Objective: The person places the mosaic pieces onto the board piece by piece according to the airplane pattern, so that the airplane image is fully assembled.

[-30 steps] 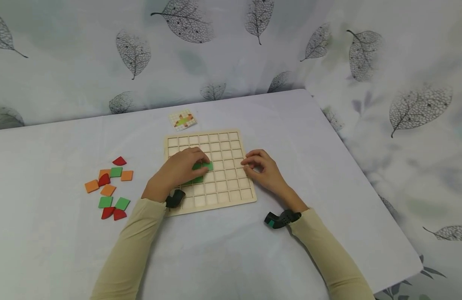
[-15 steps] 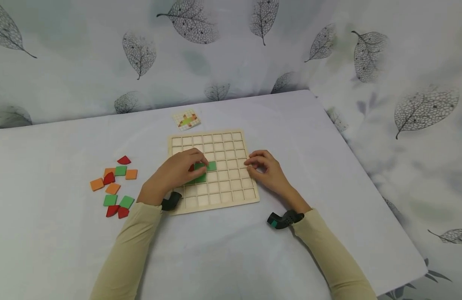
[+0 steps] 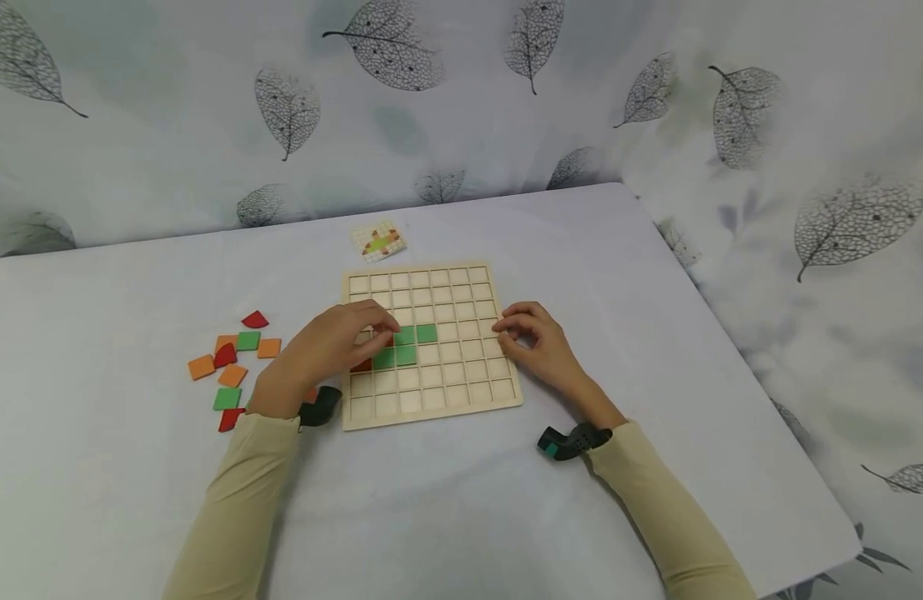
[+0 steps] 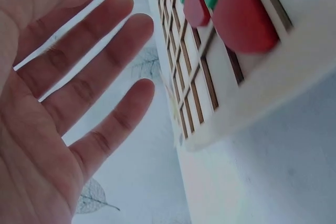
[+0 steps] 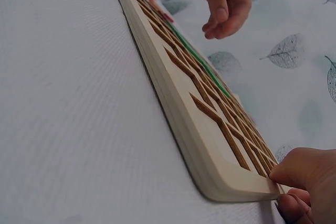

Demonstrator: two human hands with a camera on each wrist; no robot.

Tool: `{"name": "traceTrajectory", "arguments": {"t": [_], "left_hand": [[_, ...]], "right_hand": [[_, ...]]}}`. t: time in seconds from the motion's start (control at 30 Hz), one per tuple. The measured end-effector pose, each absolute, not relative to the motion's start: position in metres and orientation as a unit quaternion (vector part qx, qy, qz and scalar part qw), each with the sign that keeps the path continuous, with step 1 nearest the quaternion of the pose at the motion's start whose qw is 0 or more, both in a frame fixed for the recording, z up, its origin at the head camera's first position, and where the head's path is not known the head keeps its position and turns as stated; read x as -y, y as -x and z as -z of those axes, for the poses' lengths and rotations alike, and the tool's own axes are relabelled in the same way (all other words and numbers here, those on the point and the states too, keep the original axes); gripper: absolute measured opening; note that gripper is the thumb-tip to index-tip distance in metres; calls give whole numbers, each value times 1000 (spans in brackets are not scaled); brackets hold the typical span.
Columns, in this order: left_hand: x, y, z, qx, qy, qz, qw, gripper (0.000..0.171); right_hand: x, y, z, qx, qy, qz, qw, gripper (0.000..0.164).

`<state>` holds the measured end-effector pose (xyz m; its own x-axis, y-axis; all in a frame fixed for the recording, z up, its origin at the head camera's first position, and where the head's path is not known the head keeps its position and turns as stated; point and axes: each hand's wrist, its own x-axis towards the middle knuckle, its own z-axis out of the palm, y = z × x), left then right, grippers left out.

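Observation:
A pale wooden grid board (image 3: 461,396) lies on the table, with several green square tiles (image 3: 406,355) in its cells. Beside them on the board are two red quarter-round pieces, one at the lower left (image 3: 361,365) and one partly covered by my left fingers in the head view. My left hand (image 3: 318,350) hovers over the board's left side; the left wrist view shows its fingers (image 4: 89,85) spread and holding nothing. At the board's right edge, my right hand (image 3: 538,343) pinches the rim between thumb (image 5: 299,169) and finger.
Loose orange, green and red pieces, among them an orange square (image 3: 202,367) and a red quarter-round (image 3: 255,319), lie left of the board. Behind the board is a small pattern card (image 3: 378,242). The white table (image 3: 431,500) ends at a leaf-print cloth.
My left hand has drawn back to the left, uncovering more green tiles and a red piece on the board. My right hand stays at the edge. The head view has shifted slightly.

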<state>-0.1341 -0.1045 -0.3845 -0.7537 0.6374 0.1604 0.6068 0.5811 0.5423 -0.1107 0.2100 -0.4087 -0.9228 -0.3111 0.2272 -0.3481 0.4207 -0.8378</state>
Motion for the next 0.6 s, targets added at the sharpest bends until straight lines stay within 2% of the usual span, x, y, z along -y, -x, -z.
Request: {"name": "traceTrajectory", "arguments": {"t": [0.6], "left_hand": [[134,126,389,-903,-302,-305,26,16]], "right_hand": [[-209,110,409,841,-221,-493,35,15]]}}
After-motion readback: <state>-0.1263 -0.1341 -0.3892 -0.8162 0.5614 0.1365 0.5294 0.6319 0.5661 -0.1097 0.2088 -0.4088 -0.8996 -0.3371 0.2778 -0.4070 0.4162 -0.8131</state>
